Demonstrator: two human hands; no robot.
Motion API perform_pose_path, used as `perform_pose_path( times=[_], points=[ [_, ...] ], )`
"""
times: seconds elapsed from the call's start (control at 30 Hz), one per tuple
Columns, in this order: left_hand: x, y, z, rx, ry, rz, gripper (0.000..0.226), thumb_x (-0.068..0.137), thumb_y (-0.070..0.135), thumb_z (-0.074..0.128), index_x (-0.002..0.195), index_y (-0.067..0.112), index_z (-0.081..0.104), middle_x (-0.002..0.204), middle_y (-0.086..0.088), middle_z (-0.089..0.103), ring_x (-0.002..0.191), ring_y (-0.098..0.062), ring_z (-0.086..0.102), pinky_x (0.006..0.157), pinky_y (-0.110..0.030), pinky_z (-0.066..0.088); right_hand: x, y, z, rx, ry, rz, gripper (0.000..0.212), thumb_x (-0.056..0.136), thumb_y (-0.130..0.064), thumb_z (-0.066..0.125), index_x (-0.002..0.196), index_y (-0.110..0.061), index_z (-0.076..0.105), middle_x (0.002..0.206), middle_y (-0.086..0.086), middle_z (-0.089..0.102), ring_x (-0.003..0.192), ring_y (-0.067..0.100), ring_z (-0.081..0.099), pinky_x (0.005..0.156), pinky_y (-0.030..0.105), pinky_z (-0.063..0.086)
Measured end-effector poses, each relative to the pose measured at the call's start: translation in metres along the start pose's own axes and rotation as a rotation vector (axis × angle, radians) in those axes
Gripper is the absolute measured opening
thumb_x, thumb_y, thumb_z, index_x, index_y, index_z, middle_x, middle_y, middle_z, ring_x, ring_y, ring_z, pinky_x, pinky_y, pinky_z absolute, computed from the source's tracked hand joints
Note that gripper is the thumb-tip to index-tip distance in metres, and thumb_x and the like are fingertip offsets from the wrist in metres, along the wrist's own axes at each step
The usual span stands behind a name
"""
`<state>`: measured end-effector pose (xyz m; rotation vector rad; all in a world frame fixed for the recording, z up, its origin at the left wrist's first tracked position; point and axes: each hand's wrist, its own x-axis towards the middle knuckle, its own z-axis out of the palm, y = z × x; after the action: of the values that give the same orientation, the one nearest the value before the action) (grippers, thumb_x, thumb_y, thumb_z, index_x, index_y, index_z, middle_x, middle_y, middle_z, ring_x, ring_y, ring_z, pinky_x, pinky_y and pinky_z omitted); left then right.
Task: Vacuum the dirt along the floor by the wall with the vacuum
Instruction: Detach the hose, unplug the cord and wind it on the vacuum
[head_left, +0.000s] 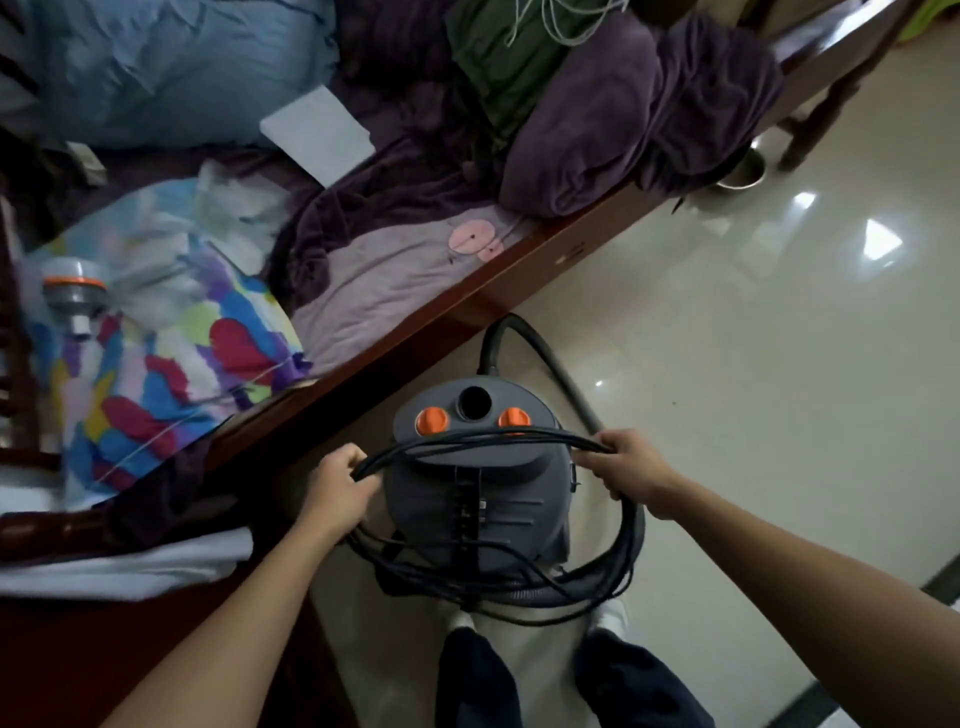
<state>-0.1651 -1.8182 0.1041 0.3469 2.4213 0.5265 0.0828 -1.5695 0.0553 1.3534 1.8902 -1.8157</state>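
A grey canister vacuum (478, 499) with two orange knobs and a round black opening on top stands on the floor right in front of my feet. A bundle of black power cord (483, 441) loops over and around its body. My left hand (337, 486) grips the cord loops at the vacuum's left side. Over on the vacuum's right side, my right hand (626, 470) grips the same loops. A dark hose (540, 348) curves out from behind the vacuum toward the right.
A dark red wooden bed frame (467, 306) runs diagonally at the left, piled with purple blankets (623, 114), a colourful sheet and a grey and orange vacuum part (78, 288). Glossy cream tile floor (753, 364) spreads to the right. A metal bowl (740, 171) sits under the bed's far end.
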Motion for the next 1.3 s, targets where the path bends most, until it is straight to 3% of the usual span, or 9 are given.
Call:
perform_pose_path(
  times=[0.2, 0.33, 0.53, 0.77, 0.9, 0.97, 1.07, 1.13, 1.3],
  points=[
    [0.109, -0.025, 0.052, 0.134, 0.045, 0.002, 0.012, 0.089, 0.020, 0.059, 0.083, 0.021, 0.050, 0.083, -0.008, 0.062, 0.079, -0.032, 0.060, 0.068, -0.040, 0.048, 0.085, 0.007, 0.043, -0.203, 0.339, -0.031, 0.029, 0.089, -0.037, 0.069, 0.073, -0.016, 0.057, 0.057, -0.004, 0.053, 0.053, 0.008, 0.048, 0.049, 0.027, 0.030],
    [0.174, -0.039, 0.074, 0.184, 0.081, 0.070, 0.009, 0.091, 0.019, 0.059, 0.088, 0.020, 0.050, 0.083, -0.004, 0.057, 0.075, -0.029, 0.054, 0.064, -0.034, 0.041, 0.136, 0.010, 0.053, -0.296, 0.536, 0.013, 0.027, 0.085, -0.047, 0.070, 0.077, -0.024, 0.056, 0.063, -0.007, 0.055, 0.058, 0.012, 0.048, 0.050, 0.028, 0.029],
    [0.240, -0.065, 0.095, 0.024, -0.118, 0.181, 0.008, 0.093, 0.011, 0.059, 0.089, 0.005, 0.064, 0.074, -0.005, 0.062, 0.068, -0.019, 0.058, 0.060, -0.031, 0.043, 0.188, 0.029, 0.058, -0.019, 0.540, 0.080, 0.018, 0.079, -0.031, 0.081, 0.080, -0.018, 0.068, 0.076, 0.007, 0.069, 0.069, 0.017, 0.058, 0.064, 0.031, 0.048],
    [0.255, -0.064, 0.100, -0.273, -0.228, 0.051, 0.015, 0.089, 0.026, 0.070, 0.090, 0.012, 0.064, 0.077, -0.003, 0.065, 0.071, -0.022, 0.063, 0.055, -0.027, 0.045, 0.189, 0.030, 0.063, 0.320, 0.483, 0.242, 0.030, 0.075, -0.025, 0.084, 0.093, -0.006, 0.069, 0.083, 0.011, 0.070, 0.053, 0.009, 0.061, 0.051, 0.021, 0.050],
    [0.234, -0.071, 0.085, -0.410, -0.302, -0.054, 0.050, 0.089, 0.039, 0.066, 0.132, 0.017, 0.055, 0.118, -0.009, 0.063, 0.108, -0.021, 0.061, 0.085, -0.032, 0.049, 0.156, 0.024, 0.055, 0.482, 0.282, 0.305, 0.051, 0.080, -0.035, 0.078, 0.125, -0.018, 0.059, 0.114, 0.001, 0.067, 0.092, 0.009, 0.066, 0.064, 0.022, 0.050],
    [0.214, -0.075, 0.086, -0.413, -0.303, -0.033, 0.052, 0.095, 0.042, 0.056, 0.142, 0.023, 0.045, 0.139, -0.010, 0.052, 0.124, -0.021, 0.050, 0.097, -0.035, 0.042, 0.142, 0.023, 0.065, 0.374, 0.342, 0.241, 0.056, 0.084, -0.043, 0.072, 0.134, -0.023, 0.053, 0.118, -0.005, 0.065, 0.100, 0.008, 0.064, 0.070, 0.019, 0.049],
    [0.183, -0.063, 0.100, -0.352, -0.248, -0.018, 0.058, 0.099, 0.051, 0.038, 0.151, 0.027, 0.030, 0.157, -0.004, 0.031, 0.142, -0.022, 0.030, 0.111, -0.041, 0.030, 0.135, 0.025, 0.099, 0.068, 0.460, 0.154, 0.057, 0.094, -0.053, 0.053, 0.143, -0.025, 0.046, 0.139, 0.002, 0.053, 0.130, 0.021, 0.050, 0.103, 0.034, 0.041],
    [0.168, -0.052, 0.111, -0.281, -0.174, -0.028, 0.065, 0.096, 0.059, 0.035, 0.153, 0.030, 0.024, 0.160, -0.006, 0.023, 0.147, -0.026, 0.019, 0.116, -0.049, 0.025, 0.133, 0.028, 0.116, -0.041, 0.568, 0.167, 0.054, 0.098, -0.053, 0.044, 0.146, -0.029, 0.042, 0.145, 0.008, 0.048, 0.133, 0.026, 0.045, 0.111, 0.040, 0.034],
    [0.158, -0.031, 0.129, -0.269, -0.107, -0.002, 0.064, 0.094, 0.060, 0.036, 0.151, 0.031, 0.030, 0.156, -0.008, 0.029, 0.142, -0.031, 0.030, 0.111, -0.050, 0.034, 0.121, 0.046, 0.113, -0.010, 0.734, 0.147, 0.047, 0.101, -0.043, 0.041, 0.144, -0.025, 0.046, 0.141, 0.008, 0.052, 0.130, 0.026, 0.046, 0.109, 0.040, 0.035]
  ],
)
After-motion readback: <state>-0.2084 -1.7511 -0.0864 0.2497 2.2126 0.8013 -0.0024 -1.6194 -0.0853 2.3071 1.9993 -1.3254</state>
